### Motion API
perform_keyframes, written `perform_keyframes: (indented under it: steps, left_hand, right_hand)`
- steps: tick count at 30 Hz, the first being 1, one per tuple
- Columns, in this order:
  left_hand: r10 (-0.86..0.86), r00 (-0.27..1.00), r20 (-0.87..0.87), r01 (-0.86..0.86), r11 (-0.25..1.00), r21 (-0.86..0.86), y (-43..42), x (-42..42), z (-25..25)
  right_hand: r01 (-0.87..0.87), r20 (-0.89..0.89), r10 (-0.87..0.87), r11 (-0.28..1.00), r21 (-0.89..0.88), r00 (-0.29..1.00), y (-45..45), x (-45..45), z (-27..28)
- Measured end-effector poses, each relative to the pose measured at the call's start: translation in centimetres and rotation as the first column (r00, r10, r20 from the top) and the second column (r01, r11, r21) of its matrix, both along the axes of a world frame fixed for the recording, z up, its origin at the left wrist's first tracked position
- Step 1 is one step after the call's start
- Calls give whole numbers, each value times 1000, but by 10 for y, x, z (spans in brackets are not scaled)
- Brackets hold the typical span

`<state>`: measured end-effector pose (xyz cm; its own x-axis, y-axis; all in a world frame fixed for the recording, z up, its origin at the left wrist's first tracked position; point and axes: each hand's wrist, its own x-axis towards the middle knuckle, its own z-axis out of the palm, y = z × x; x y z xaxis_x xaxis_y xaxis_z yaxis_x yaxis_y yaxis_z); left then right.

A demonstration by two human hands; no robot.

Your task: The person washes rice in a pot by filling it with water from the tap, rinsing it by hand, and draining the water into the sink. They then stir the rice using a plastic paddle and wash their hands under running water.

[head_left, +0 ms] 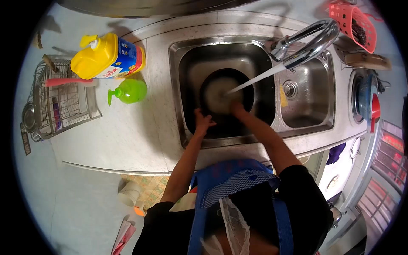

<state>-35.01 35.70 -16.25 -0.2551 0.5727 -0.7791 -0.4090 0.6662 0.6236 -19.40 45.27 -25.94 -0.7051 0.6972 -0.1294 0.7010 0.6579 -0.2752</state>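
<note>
A dark round pot (pixel 205 81) sits in the large left basin of the steel sink (pixel 174 76). Cloudy water (pixel 219 87) fills its middle, and a stream from the chrome faucet (pixel 312 46) pours into it. My left hand (pixel 204 123) is at the pot's near left rim, fingers apart and holding nothing that I can see; whether it touches the rim is unclear. Over the near right rim reaches my right hand (pixel 238 109), with its fingers down inside the pot, hidden in the murky water.
Left of the sink stand a green pump bottle (pixel 132 91) and a yellow jug (pixel 95 59). A wire rack (pixel 70 100) is at the far left. The smaller right basin (pixel 306 100) has a drain and a yellow sponge or cloth (pixel 283 97). A pink basket (pixel 346 19) hangs upper right.
</note>
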Motion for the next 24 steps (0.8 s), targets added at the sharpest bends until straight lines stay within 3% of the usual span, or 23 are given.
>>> perform_keyframes:
  steps: [2, 4, 7, 8, 9, 10, 11, 12, 14, 16, 17, 19, 20, 21, 23, 24]
  left_hand:
    - [3, 999, -42, -2, 999, 38, -1, 3, -7]
    - [3, 997, -81, 3, 998, 68, -5, 2, -7]
    - [-56, 998, -39, 58, 998, 40, 1, 0, -6]
    - [-60, 998, -9, 60, 998, 25, 1, -3, -8]
    - [-61, 998, 20, 60, 998, 11, 2, -4, -8]
    - [-60, 998, 24, 59, 998, 12, 2, -3, -9]
    - [-58, 998, 6, 58, 998, 8, 1, -3, -8]
    - [-56, 998, -14, 56, 998, 3, 0, -4, -8]
    - [-40, 999, -13, 40, 999, 23, 0, -4, -4]
    - [-28, 1000, -8, 28, 999, 43, 0, -4, -3]
    - [-35, 999, -10, 36, 999, 38, 0, -4, -7]
    - [-47, 999, -7, 47, 998, 35, -2, -4, -8]
    - [-44, 999, 14, 44, 998, 39, -1, -4, -7]
    - [-42, 998, 35, 40, 998, 44, 0, -4, -6]
    - [-6, 999, 52, 4, 999, 48, -1, -2, -4]
    - [32, 997, 65, -36, 998, 49, -1, -2, -3]
  right_hand:
    - [1, -48, -9, 986, -166, 999, -19, -15, -61]
    - [-21, -22, 15, 958, -284, 1000, -6, -23, -53]
    - [32, 200, 52, 918, -395, 978, 44, -26, 38]
    - [40, 207, 46, 918, -394, 977, 58, -23, 22]
    - [-2, -107, -54, 886, -464, 993, 72, -18, -10]
    - [-71, -402, -167, 855, -514, 900, 78, -14, -27]
    - [-74, -400, -163, 854, -515, 902, 78, -18, -15]
    - [17, -313, -470, 575, -818, 825, 76, -28, 11]
    - [35, -110, -694, 191, -981, 711, 75, -36, 54]
    - [159, -26, -305, 565, -810, 952, 71, -35, 91]
    - [139, 91, -106, 728, -671, 990, 68, -33, 105]
    - [-49, 417, 203, 935, -351, 886, 66, -27, 121]
    - [-44, 420, 199, 936, -349, 885, 63, -10, 100]
    - [116, -22, -156, 816, -567, 988, 59, 18, 58]
    - [108, -346, -567, 617, -779, 748, 50, 36, 48]
    - [-42, -298, -84, 919, -392, 951, 34, 41, 71]
